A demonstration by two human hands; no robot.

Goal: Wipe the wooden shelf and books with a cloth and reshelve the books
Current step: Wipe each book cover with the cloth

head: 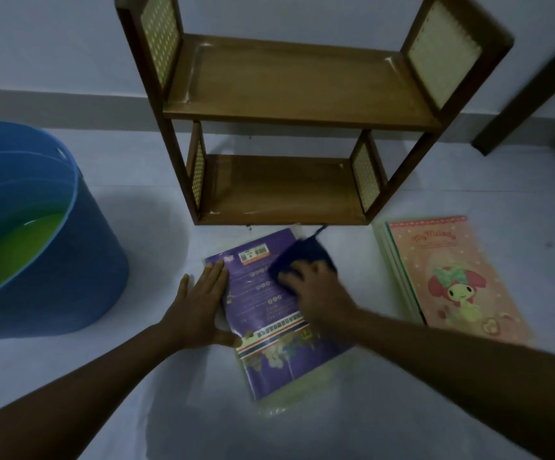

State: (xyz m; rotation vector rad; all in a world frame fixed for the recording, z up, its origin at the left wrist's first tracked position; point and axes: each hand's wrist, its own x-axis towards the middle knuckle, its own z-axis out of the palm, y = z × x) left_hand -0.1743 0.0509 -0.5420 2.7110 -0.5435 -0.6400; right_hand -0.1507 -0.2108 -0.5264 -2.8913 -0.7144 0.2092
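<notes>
Shelf (297, 104) is standing empty on the floor (156, 376) against the wall, both boards bare. Blue tub (53, 260) is sitting at the floor's left edge, holding greenish liquid. Pink book stack (452, 277) is lying right of the shelf's front corner. Purple book (269, 313) is lying flat just in front of the shelf. Left hand (199, 303) is lying flat, fingers together, pinning the book's left edge. Right hand (316, 287) is pressing down on a dark cloth (302, 257), fingers curled over it; the cloth is sticking out past the fingertips at the book's far right corner.
</notes>
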